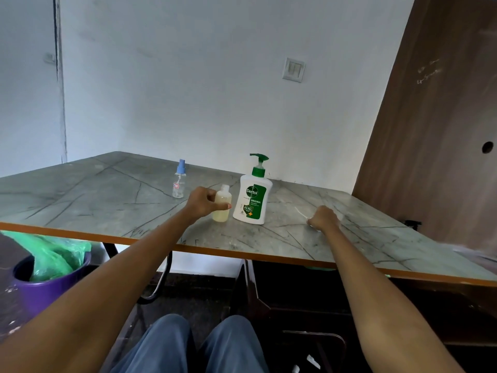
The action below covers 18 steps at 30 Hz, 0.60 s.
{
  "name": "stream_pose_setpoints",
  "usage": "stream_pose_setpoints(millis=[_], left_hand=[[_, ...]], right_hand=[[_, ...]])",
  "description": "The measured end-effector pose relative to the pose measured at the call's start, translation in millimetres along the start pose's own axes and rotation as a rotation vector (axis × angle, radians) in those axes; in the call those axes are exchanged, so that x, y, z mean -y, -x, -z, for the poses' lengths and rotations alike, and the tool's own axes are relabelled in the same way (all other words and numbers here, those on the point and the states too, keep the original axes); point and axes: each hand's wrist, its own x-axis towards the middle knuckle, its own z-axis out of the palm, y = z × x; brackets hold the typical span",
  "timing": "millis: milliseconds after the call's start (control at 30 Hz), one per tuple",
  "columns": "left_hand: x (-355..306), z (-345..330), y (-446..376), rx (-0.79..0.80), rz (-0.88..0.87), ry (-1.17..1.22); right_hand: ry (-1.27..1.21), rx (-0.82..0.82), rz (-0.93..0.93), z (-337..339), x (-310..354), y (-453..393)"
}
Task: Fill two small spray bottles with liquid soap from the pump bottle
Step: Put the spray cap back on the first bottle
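A white pump bottle (252,200) with a green pump head and label stands upright on the grey table (107,205). Just left of it stands a small uncapped bottle (222,204) full of pale yellowish liquid; my left hand (203,204) is wrapped around it. Farther back left a second small spray bottle (179,183), clear with a blue spray top, stands alone and looks empty. To the right of the pump bottle my right hand (324,218) rests on the table, closed on a thin white spray tube (301,212); the cap end is hidden in my fist.
A purple bin (45,289) lined with a green bag stands on the floor at lower left. A brown wooden panel (430,130) leans at the table's right end. A white wall with a switch plate (293,69) is behind. My knees sit under the table's orange front edge.
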Motion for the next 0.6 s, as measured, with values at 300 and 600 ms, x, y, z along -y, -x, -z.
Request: stream_pose_setpoints(millis=[300,600], left_hand=[[-3.2,0.4,5.1,-0.004,0.073,0.003],[14.6,29.6,6.4,0.017,0.071,-0.02]], right_hand=[[-0.699,-0.42,0.198,43.9,30.1,7.1],[-1.107,-0.164,0.754,124.5,163.0,55.4]])
